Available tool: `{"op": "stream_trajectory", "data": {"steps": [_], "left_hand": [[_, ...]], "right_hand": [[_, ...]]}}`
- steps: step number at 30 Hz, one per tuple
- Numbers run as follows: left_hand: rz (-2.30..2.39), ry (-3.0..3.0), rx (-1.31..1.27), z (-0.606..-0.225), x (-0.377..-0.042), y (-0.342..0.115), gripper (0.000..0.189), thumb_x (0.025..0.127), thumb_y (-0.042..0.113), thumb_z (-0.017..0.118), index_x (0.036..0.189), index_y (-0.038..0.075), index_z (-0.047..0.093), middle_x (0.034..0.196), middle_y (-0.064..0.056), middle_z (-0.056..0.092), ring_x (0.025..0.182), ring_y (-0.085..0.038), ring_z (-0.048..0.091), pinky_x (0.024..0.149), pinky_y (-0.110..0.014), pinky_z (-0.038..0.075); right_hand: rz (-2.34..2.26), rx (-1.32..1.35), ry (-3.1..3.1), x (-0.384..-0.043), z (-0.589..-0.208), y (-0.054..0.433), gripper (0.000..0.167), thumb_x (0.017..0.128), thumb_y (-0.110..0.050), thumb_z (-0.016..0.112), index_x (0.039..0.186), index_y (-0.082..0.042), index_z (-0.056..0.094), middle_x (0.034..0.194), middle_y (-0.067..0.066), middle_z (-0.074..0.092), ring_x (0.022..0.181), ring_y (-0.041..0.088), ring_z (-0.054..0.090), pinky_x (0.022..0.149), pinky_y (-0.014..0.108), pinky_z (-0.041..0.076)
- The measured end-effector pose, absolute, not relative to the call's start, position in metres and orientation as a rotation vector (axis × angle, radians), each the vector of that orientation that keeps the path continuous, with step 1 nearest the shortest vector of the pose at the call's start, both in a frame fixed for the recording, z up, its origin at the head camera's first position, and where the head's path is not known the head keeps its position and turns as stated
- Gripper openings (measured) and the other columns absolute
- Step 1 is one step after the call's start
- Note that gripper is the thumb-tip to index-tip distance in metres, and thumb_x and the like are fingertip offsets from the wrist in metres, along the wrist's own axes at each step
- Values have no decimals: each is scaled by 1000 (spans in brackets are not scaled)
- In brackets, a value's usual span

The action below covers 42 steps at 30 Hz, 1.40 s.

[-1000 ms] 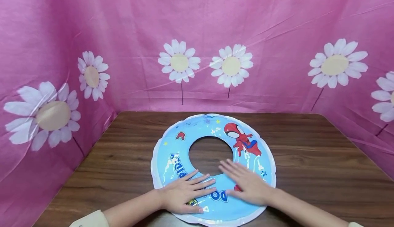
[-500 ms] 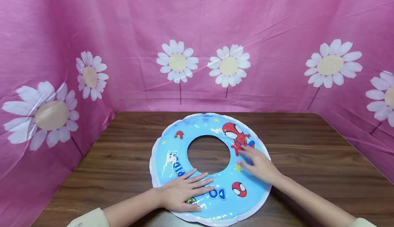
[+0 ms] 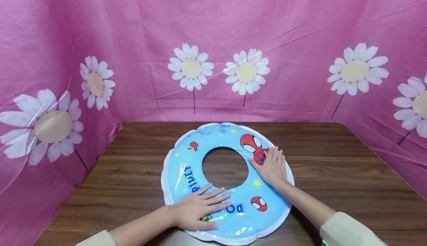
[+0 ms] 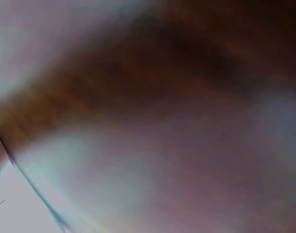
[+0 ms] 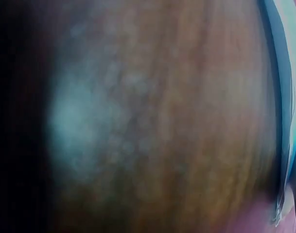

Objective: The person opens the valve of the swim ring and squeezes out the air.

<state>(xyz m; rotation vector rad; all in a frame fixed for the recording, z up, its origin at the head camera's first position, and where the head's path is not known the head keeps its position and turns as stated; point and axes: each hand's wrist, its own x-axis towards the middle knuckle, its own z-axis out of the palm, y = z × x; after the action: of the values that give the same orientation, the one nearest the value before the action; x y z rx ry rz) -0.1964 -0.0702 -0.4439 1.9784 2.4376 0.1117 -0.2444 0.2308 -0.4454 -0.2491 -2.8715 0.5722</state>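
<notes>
Glossy blue vinyl lies under both your palms: a flat, deflated swim ring (image 3: 230, 205) with a white scalloped rim and a round hole in its middle, spread on the dark wood-grain table (image 3: 350, 179). Your left hand (image 3: 197, 209) rests flat on the near arc, fingers straight and spread across the printed lettering, holding nothing. Your right hand (image 3: 271, 166) presses flat on the right arc, fingers straight and together, fingertips touching the red cartoon figure (image 3: 251, 145). The ring's near edge lies close to the table's front; bare wood is open to its left, right and far side. Wrinkled pink cloth with white daisies (image 3: 213, 27) walls the table on three sides. Both wrist views are too blurred to read.
</notes>
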Motion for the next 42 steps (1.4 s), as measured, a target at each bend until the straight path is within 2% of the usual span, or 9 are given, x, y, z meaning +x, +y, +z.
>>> {"op": "stream_trajectory", "data": {"steps": [4, 9, 15, 18, 22, 29, 35, 42], "left_hand": [[109, 2464, 2006, -443, -196, -69, 62, 97, 53, 17, 149, 20, 5, 153, 4, 1, 138, -17, 1, 109, -41, 4], [-195, 2545, 2161, -433, -190, -68, 65, 97, 53, 16, 148, 13, 14, 153, -3, 10, 138, -19, 6, 108, -42, 9], [-390, 2615, 2115, -401, -177, -60, 63, 96, 53, 22, 147, 16, 24, 151, -1, 19, 137, -17, 14, 108, -40, 15], [-174, 2641, 2012, -393, -177, -42, 60, 97, 50, 26, 147, 17, 23, 152, 0, 15, 137, -16, 10, 109, -39, 11], [88, 2655, 1848, -407, -179, -19, 60, 98, 50, 22, 148, 18, 17, 153, 1, 9, 138, -15, 3, 109, -39, 4], [193, 2722, 1622, -440, -184, -15, 65, 96, 56, 15, 149, 18, 13, 152, 6, 9, 137, -13, 4, 109, -40, 6], [348, 2868, 1458, -445, -189, -36, 65, 97, 51, 23, 147, 10, 20, 151, -4, 14, 137, -20, 8, 108, -43, 5], [538, 3194, 786, -450, -209, -63, 71, 95, 51, 36, 144, 1, 25, 149, -18, 15, 137, -31, 4, 107, -48, -2]], "right_hand": [[544, -257, -2871, -244, -445, 232, 104, 82, -59, 53, 137, 19, 11, 142, 37, 8, 130, 51, 2, 105, 54, -1], [537, -276, -2891, -243, -444, 229, 103, 82, -58, 52, 138, 18, 10, 143, 36, 6, 130, 50, 0, 105, 53, -3], [561, -258, -2860, -243, -448, 224, 104, 80, -60, 54, 137, 18, 15, 143, 36, 10, 131, 50, 3, 105, 53, 0], [548, -252, -2843, -243, -449, 225, 104, 80, -61, 53, 136, 19, 16, 142, 37, 11, 130, 50, 4, 105, 54, 1], [532, -252, -2856, -244, -450, 227, 104, 82, -60, 52, 136, 20, 14, 142, 37, 9, 130, 51, 3, 105, 54, 0], [520, -263, -2904, -242, -446, 231, 101, 83, -56, 52, 137, 19, 11, 143, 36, 7, 130, 50, 0, 105, 54, -1], [537, -237, -2916, -243, -446, 229, 102, 83, -58, 52, 137, 19, 11, 143, 36, 7, 130, 50, 1, 105, 54, -1], [539, -243, -2898, -246, -445, 231, 101, 83, -55, 53, 137, 20, 11, 142, 37, 7, 130, 52, 1, 105, 54, -2]]}}
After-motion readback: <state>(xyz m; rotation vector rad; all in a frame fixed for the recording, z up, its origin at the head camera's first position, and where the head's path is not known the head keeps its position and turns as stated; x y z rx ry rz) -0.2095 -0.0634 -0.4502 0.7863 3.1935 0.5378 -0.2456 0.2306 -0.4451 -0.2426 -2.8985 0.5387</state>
